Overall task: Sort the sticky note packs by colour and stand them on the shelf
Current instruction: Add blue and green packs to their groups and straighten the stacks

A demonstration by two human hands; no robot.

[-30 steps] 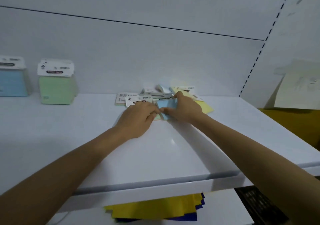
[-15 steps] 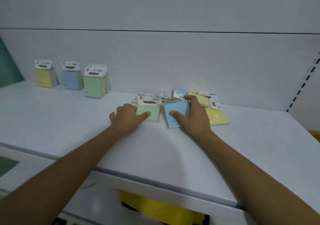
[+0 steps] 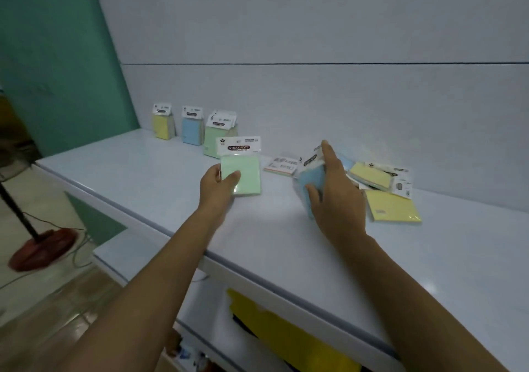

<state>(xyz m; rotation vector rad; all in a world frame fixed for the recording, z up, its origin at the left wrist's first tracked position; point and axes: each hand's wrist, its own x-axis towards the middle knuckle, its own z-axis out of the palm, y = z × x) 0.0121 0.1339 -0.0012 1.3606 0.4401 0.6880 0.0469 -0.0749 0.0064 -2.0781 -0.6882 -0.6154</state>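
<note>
White laminate shelf against a pale grey panelled wall, teal wall off to the left.

My left hand grips a pale green sticky note pack with a white "STICKY NOTE" header card, thumb across its lower front, fingers behind; the pack is upright, facing me, above the shelf. My right hand is closed around a light blue sticky note pack, thumb on its face, index finger stretched along the top edge; pack tilted, header card up-left.

Just right of that hand, a loose heap on the shelf: a flat yellow pack nearest me, a second yellow pack on top of others behind it. A pack lying back-side up sits between my hands.

Far left, against the wall, three standing groups in a row: yellow, blue, green.

Floor at left: red round stand base with black pole.
</note>
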